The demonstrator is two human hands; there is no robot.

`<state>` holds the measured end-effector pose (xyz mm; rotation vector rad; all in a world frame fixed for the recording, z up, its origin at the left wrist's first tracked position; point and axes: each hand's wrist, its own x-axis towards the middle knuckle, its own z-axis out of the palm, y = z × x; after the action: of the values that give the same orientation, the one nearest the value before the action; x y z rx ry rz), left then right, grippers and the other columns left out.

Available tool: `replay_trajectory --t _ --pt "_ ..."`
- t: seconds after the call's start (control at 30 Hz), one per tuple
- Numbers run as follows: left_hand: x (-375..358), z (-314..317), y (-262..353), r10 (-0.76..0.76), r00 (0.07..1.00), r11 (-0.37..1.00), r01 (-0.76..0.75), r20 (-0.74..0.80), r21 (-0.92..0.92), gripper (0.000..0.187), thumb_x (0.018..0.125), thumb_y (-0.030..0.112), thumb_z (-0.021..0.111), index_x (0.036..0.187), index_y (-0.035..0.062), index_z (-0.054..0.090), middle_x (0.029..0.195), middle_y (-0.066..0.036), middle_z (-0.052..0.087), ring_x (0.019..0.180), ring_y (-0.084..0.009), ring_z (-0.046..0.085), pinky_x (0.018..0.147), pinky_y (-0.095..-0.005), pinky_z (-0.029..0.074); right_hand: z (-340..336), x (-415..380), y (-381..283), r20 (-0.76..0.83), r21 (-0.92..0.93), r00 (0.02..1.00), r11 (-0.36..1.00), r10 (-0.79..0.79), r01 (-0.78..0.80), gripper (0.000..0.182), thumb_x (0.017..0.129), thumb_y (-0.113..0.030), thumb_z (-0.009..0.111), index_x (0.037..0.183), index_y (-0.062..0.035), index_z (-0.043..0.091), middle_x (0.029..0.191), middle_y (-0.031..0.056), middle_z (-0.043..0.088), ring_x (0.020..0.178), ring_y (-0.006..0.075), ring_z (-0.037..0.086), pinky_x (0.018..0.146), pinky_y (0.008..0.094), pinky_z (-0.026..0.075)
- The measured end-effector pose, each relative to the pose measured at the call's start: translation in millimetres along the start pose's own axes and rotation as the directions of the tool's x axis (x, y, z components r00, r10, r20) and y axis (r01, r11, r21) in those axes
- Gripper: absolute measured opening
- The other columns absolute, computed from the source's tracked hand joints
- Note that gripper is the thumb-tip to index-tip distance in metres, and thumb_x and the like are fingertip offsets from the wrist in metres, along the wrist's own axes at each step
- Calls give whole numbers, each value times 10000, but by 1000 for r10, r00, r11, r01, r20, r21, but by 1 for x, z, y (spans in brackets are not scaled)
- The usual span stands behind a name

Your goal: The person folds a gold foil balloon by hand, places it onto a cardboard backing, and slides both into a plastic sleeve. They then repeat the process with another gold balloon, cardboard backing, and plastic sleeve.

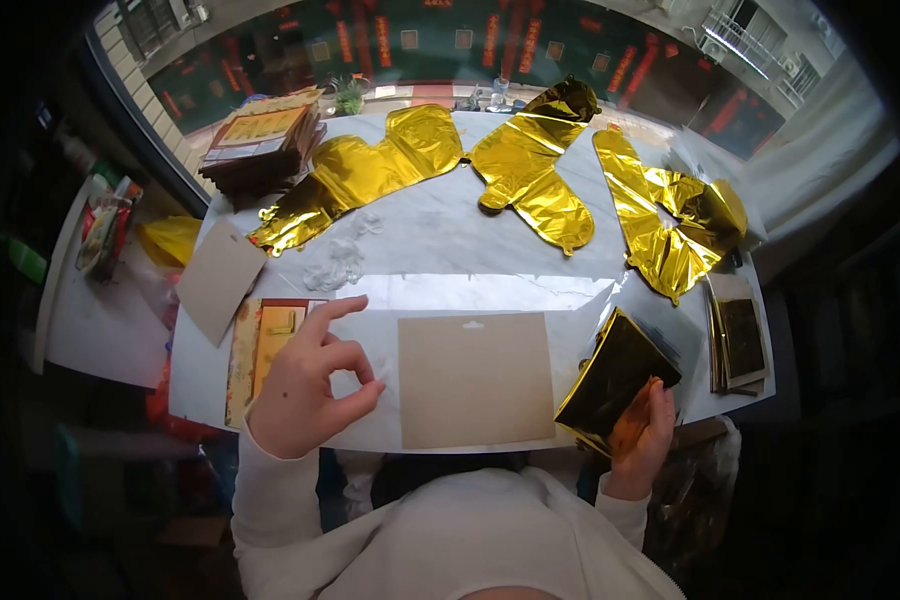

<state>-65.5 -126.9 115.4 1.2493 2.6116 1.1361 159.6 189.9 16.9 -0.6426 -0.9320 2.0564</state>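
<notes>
In the head view, the right hand point(642, 430) holds a folded foil packet point(618, 365) by its near right side, with the fingers closed at this edge; the packet is tilted, and this grip perhaps leaves most of its face uncovered. The left hand point(318, 385) is above the printed card point(272, 345) and seems to hold nothing: its index finger is stretched out, while another finger and the thumb curve toward each other, and I cannot tell if the tips touch. The plain brown card point(475, 385) lies flat between the two hands, probably because both can reach it there. The gold foil shapes point(540, 165) are spread along the far side of the table point(440, 240), likely to stay out of the hands' way. The packet lies against the right fingers, well apart from the left ones.
</notes>
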Motion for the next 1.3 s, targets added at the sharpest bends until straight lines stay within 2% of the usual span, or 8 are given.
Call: replay_trajectory --t 0.1,0.23,0.53,0.6,0.7,0.73,0.87,1.3 --pt "5 39 -6 -43 975 974 89 219 -206 152 806 89 836 802 38 693 1150 -111 751 776 -163 649 680 -275 532 -2 -1 0 7 -8 1000 1000 -4 4 179 1119 -177 561 1243 -61 616 1207 66 727 1083 161 707 991 310 560" --pt "3 94 -3 -47 982 981 80 186 -174 106 825 111 800 883 65 724 1016 -102 746 889 -268 716 740 -351 576 -6 -3 -5 6 -10 1000 1000 -16 16 186 1117 -171 561 1254 -58 617 1214 70 728 1094 161 706 992 310 560" --pt "-6 84 9 51 988 997 -58 -145 -49 137 823 51 828 916 67 729 969 -62 746 876 -268 712 730 -366 575 28 -4 16 292 -27 934 978 204 -205 243 1108 -125 558 1328 -25 586 1243 83 709 1110 166 697 977 315 556" --pt "-14 72 14 -208 925 964 138 -318 -228 156 889 11 774 1037 33 731 1079 -119 753 965 -288 726 782 -366 582 40 -2 32 424 -84 854 952 303 -296 268 1108 -109 553 1357 -14 574 1250 89 705 1109 167 695 977 316 554" --pt "-16 68 19 -31 918 995 -9 -395 -100 263 958 -3 684 1220 -20 688 1256 -189 714 1115 -328 711 899 -404 579 79 -1 56 390 -235 835 919 388 -317 275 1114 -128 563 1360 -8 581 1249 75 701 1092 143 687 956 293 550" --pt "-23 69 13 43 973 999 -47 -228 -13 483 1001 40 625 1472 -29 543 1533 -234 550 1378 -389 578 1112 -487 481 85 2 63 424 -316 804 900 418 -302 281 1114 -149 574 1352 1 588 1237 59 701 1089 117 669 953 275 539" --pt "-29 111 2 -57 996 988 47 67 149 734 1050 225 609 1666 7 276 1744 -208 253 1608 -379 272 1284 -610 154 93 3 74 458 -473 787 863 413 -177 291 1117 -180 584 1328 19 605 1204 25 703 1083 77 644 942 253 529" --pt "-29 143 -3 -132 986 925 85 105 369 728 1055 324 574 1660 11 317 1745 -171 280 1620 -329 251 1285 -632 50 88 7 72 350 -753 913 643 207 143 384 1039 -28 663 1399 24 538 975 15 674 841 37 633 753 194 514"
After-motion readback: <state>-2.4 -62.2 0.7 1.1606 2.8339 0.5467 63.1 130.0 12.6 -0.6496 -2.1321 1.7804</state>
